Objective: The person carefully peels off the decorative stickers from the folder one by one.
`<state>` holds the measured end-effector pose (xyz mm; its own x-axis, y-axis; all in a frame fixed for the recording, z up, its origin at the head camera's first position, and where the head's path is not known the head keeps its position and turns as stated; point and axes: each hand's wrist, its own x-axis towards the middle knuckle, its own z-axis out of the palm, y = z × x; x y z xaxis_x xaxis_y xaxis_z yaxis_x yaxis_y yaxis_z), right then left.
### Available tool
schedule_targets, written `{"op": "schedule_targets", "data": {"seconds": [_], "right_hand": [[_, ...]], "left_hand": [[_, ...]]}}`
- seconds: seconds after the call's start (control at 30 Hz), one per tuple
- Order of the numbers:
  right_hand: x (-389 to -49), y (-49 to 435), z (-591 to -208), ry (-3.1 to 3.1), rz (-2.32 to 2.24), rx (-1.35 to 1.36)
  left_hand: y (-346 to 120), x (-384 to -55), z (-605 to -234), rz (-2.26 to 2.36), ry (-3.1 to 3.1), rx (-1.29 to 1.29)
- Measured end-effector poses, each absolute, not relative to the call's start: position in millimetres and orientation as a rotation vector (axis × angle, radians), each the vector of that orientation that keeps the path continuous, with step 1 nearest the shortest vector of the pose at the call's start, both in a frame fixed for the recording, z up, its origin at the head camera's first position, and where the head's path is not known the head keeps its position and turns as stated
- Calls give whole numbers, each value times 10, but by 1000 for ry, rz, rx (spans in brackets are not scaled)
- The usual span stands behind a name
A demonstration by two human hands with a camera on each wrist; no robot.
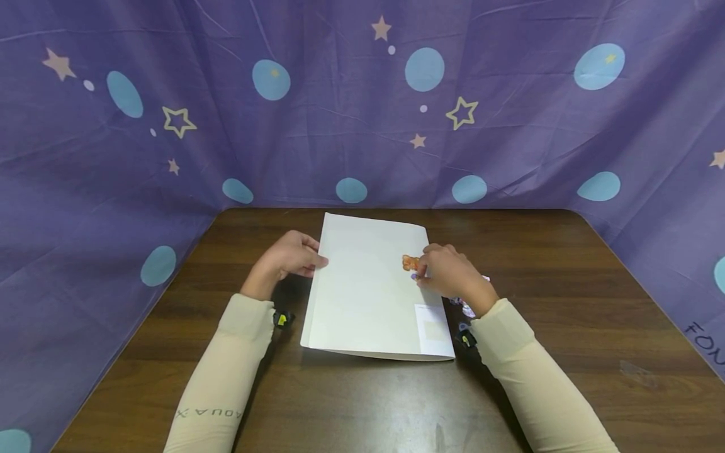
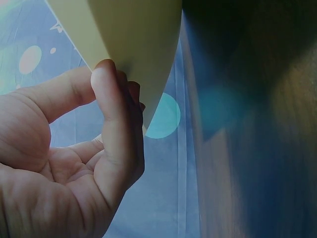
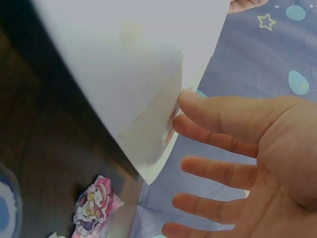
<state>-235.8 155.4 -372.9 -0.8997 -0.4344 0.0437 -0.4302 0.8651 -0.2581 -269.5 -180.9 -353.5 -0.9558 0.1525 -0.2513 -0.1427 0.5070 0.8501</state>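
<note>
A white folder [image 1: 368, 283] is held tilted over the wooden table, with a paler label [image 1: 433, 327] at its lower right corner. My left hand [image 1: 291, 255] pinches the folder's left edge; the left wrist view shows thumb and fingers [image 2: 116, 119] gripping it. On the folder near its right edge lies an orange bear sticker [image 1: 410, 262] with a small purple part below. My right hand [image 1: 450, 270] touches this sticker with thumb and index fingertips, and its other fingers extend loosely in the right wrist view. From there the sticker [image 3: 173, 119] shows nearly edge-on.
Shiny cartoon stickers [image 1: 467, 308] lie on the table beneath my right wrist; one pink figure [image 3: 96, 203] shows in the right wrist view. A small clear scrap [image 1: 637, 372] lies on the table [image 1: 566, 390] at right. A purple star-patterned curtain [image 1: 351, 113] surrounds the table.
</note>
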Motion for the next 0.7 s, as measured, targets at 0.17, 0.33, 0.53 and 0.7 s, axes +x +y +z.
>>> {"op": "schedule_targets", "data": {"seconds": [0.17, 0.33, 0.53, 0.7], "right_hand": [[-2377, 1554, -3749, 2990, -481, -684], [-2396, 1559, -3775, 2974, -543, -688], [-2457, 1567, -3814, 2936, -609, -654], [-2485, 1578, -3837, 2922, -658, -609]], "left_hand": [[-1806, -2689, -3524, 1430, 2458, 13], [-1803, -2686, -3520, 1430, 2453, 14], [-1808, -2687, -3525, 1426, 2455, 17], [-1809, -2690, -3528, 1418, 2461, 19]]}}
